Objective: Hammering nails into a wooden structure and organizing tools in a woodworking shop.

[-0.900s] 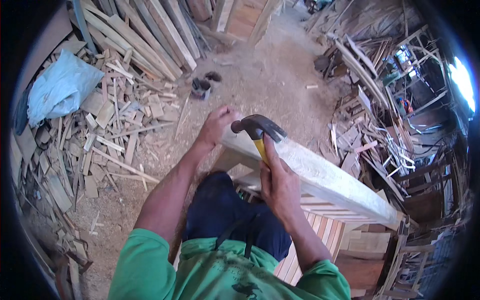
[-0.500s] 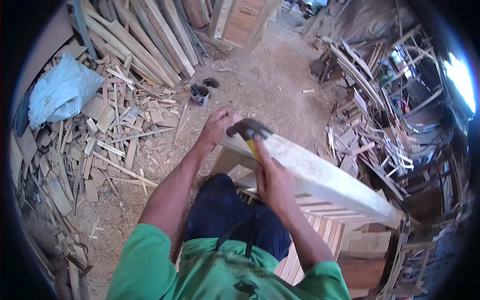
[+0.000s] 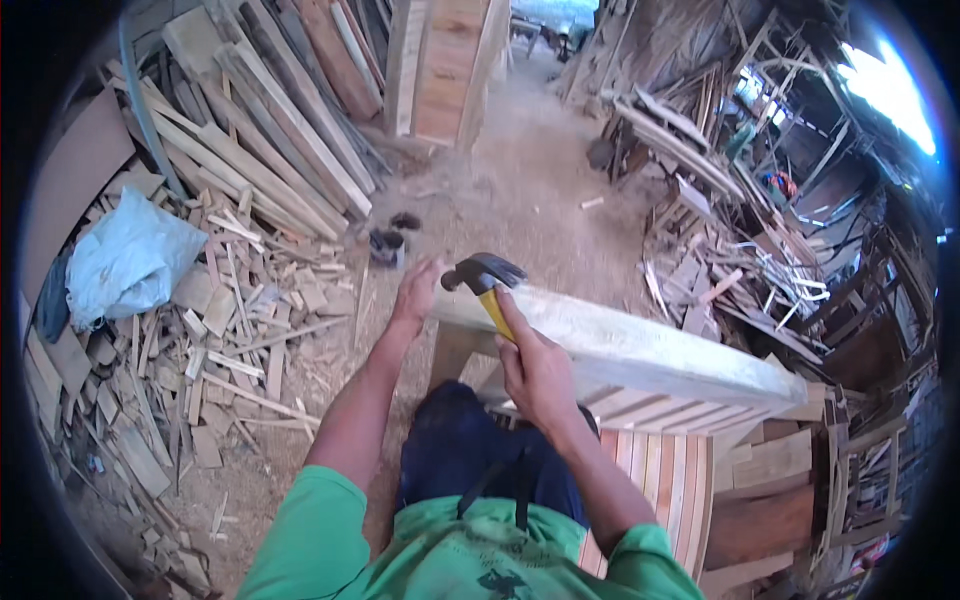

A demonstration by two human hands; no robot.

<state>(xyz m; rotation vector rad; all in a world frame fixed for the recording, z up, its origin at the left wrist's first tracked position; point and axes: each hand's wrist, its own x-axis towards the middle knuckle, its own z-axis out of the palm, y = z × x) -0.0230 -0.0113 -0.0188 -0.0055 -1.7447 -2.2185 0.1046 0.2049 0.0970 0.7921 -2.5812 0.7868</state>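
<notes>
In my right hand [image 3: 538,372] is a claw hammer [image 3: 484,275] with a dark head and a yellow handle, its head over the near-left end of a thick pale wooden rail [image 3: 640,335]. My index finger lies along the handle. My left hand [image 3: 417,292] is at that end of the rail, fingers drawn together close to the hammer's face; whatever they pinch is too small or blurred to make out. Below the rail runs a row of slats [image 3: 650,408]. A slatted wooden surface [image 3: 655,470] in reddish and pale strips lies at my right side.
Wood offcuts [image 3: 225,310] heap up on the left, with a pale plastic sack [image 3: 135,255] on them. Long planks [image 3: 290,120] lean behind. A small can [image 3: 387,248] stands on the dusty floor. A wooden panelled piece [image 3: 440,70] stands ahead; scrap wood [image 3: 715,280] is piled right.
The view has shifted, so the surroundings sit differently. The hammer stays over the rail's end, its head now a little clear of my left hand. My left hand remains beside the rail's end.
</notes>
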